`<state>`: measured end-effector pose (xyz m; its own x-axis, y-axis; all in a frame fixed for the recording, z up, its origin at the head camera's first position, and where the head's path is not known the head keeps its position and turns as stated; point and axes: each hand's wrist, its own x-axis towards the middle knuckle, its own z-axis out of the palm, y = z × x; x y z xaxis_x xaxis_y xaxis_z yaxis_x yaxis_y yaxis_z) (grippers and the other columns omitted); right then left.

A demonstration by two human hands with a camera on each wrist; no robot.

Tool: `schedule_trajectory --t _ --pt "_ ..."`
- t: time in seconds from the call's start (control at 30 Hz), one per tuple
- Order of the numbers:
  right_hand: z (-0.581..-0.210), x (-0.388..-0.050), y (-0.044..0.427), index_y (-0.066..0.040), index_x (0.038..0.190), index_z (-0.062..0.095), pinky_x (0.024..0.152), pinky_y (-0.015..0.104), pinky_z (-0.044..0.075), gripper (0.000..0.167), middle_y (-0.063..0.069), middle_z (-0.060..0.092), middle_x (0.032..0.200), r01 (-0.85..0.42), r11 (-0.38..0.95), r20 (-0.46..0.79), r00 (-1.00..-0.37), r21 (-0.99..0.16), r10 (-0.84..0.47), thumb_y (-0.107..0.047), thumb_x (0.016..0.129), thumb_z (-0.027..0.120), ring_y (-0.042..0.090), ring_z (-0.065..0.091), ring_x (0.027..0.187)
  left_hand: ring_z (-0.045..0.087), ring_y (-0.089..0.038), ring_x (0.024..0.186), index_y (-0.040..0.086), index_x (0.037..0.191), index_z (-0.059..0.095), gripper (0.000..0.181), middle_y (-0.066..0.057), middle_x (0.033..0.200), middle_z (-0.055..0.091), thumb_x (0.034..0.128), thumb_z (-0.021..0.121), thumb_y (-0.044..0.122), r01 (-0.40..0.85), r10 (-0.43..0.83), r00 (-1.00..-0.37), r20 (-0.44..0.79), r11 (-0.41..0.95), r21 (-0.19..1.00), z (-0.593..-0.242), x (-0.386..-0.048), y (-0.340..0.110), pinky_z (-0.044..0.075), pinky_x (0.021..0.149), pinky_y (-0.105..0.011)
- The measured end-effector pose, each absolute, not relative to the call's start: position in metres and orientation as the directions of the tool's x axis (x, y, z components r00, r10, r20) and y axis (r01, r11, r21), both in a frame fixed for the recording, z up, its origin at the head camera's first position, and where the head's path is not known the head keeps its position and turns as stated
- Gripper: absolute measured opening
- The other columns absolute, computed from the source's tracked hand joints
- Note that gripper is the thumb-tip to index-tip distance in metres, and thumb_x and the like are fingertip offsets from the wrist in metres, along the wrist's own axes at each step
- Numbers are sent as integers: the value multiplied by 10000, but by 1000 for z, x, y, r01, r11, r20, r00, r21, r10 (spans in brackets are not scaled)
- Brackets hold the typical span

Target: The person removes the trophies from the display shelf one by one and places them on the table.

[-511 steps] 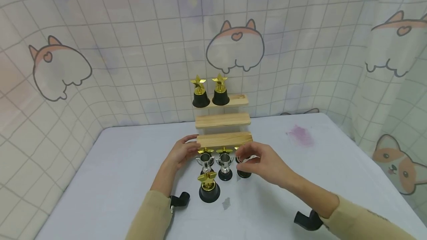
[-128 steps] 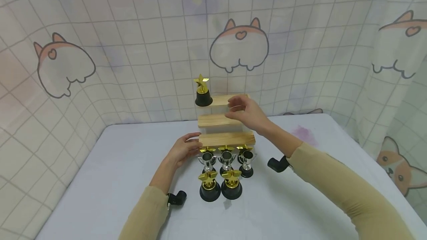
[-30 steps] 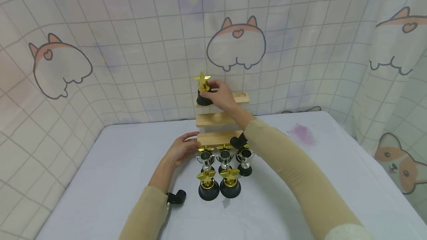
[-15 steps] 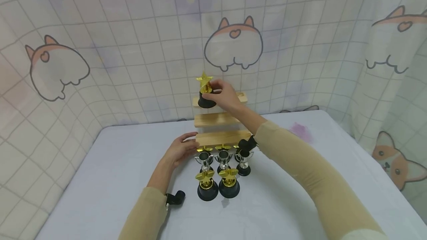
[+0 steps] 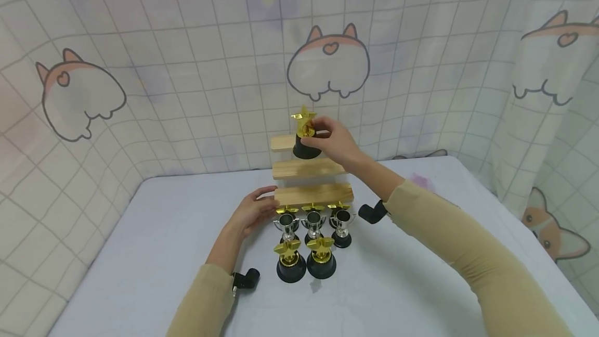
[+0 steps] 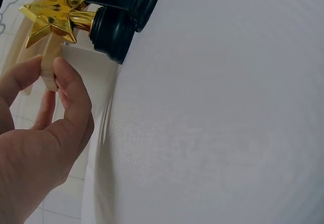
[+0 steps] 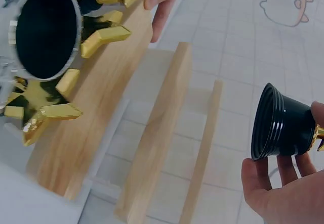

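A gold star trophy [image 5: 306, 148] with a black base is held by my right hand [image 5: 339, 144], lifted off the top step of a wooden tiered shelf [image 5: 311, 169]. In the right wrist view the trophy's black base [image 7: 282, 125] hangs clear of the planks, with fingers around it. My left hand [image 5: 254, 211] pinches the left end of the lowest plank [image 5: 313, 194]; the left wrist view shows thumb and finger on the plank end [image 6: 49, 75]. Two star trophies [image 5: 291, 267] stand in front, with silver cups [image 5: 342, 228] behind them and more star trophies [image 5: 287, 210] against the shelf.
The shelf stands near the back edge of a white-covered table [image 5: 178, 233]. Behind it hangs a grid-patterned curtain [image 5: 210, 66] with cartoon animals. Trophies crowd the space before the lowest plank. A pink stain [image 5: 421, 181] marks the cloth at right.
Over the last second my right hand has taken the last star trophy off the top plank's left end and carried it rightward. Earlier, another top trophy went to the front row. My left hand stays put.
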<state>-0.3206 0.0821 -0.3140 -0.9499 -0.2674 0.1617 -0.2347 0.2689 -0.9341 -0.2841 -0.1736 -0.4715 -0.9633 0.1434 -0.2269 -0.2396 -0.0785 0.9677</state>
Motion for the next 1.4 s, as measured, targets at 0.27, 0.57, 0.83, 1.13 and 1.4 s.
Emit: schedule_trajectory --t 0.27,0.57,0.83,1.13,1.4 --pt "-318 -302 104 -50 1333 571 1053 492 485 474 98 577 1361 -233 240 157 -941 -942 -299 -220 936 767 304 564 1273 682 -213 1018 27 1471 497 573 -232 1339 601 931 684 -14 -244 135 -964 -231 -91 965 -473 -284 -175 586 891 -341" --pt "-324 -284 118 -41 1327 569 1027 517 501 466 116 583 1339 -253 260 164 -934 -932 -318 -212 937 760 319 532 1275 682 -216 1019 34 1470 501 573 -227 1340 596 930 690 -7 -245 132 -964 -233 -84 966 -473 -283 -176 583 901 -347" --pt "-327 -267 128 -24 1346 551 1039 525 492 497 138 575 1351 -252 281 151 -929 -926 -338 -222 941 761 339 528 1287 684 -204 1015 48 1469 511 577 -217 1337 605 926 697 -7 -249 122 -963 -238 -81 965 -474 -284 -176 587 880 -334" --pt "-334 -250 142 -59 1305 590 1015 517 510 444 108 599 1326 -264 290 156 -924 -920 -348 -241 940 765 319 563 1256 679 -207 1037 48 1476 502 591 -224 1354 594 925 713 20 -242 133 -964 -231 -71 968 -474 -285 -176 583 895 -340" --pt "-339 -235 155 -34 1309 586 1018 511 519 448 139 599 1336 -245 275 144 -929 -930 -340 -208 938 765 339 584 1246 685 -210 1021 53 1466 513 583 -220 1343 601 920 708 -3 -243 131 -964 -231 -85 966 -473 -284 -174 590 876 -327"
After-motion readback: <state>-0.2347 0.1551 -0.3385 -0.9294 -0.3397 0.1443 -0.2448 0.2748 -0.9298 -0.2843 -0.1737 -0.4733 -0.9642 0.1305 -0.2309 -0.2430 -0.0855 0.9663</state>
